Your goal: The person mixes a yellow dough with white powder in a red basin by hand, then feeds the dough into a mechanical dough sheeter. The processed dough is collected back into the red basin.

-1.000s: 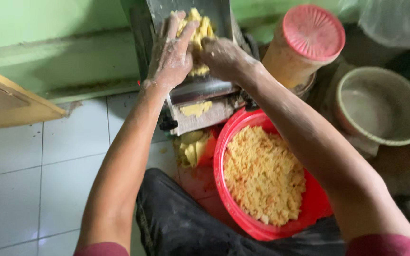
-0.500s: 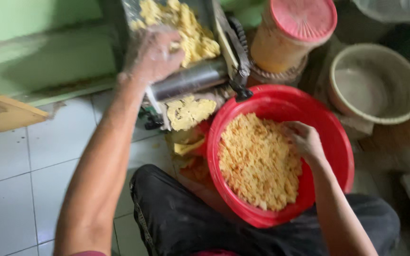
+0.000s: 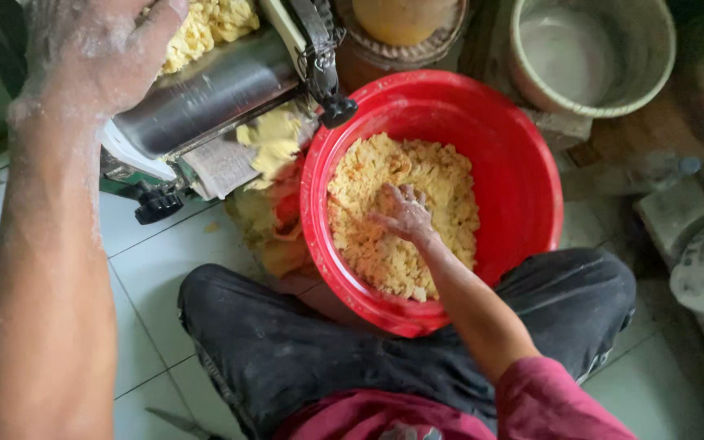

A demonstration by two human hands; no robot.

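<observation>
While I watch from the head view, the biggest thing in frame is my left forearm, running up the left edge to the floury left hand (image 3: 99, 49) at the upper left. It rests open, palm down, on yellow dough (image 3: 205, 28) at the top of the metal roller machine (image 3: 205, 94); it clasps nothing, the fingers loosely spread. Across the bottom of the frame lie dark trousers over a white tiled floor (image 3: 148, 253).

Centre frame sits the red basin (image 3: 523, 179), resting against the knee, just beside the machine's black knob (image 3: 337, 110). Crumbly yellow dough crumbs (image 3: 442, 195) fill its left half. My right hand (image 3: 405, 216) lies in the middle of that heap, fingers half curled and pressed into the crumbs, a narrow scooping grip that I judge is gathering a handful; how much it encloses I cannot tell.

Upper right stands a pale empty bucket (image 3: 588, 57), and top centre an orange-brown container (image 3: 405, 20) cut off by the frame edge. A flattened piece of dough (image 3: 275, 138) hangs below the roller.

To do this well, I would say: cup the fingers fully under the crumbs, squeeze so the clump holds, and lift it clear of the basin rim without scattering.
</observation>
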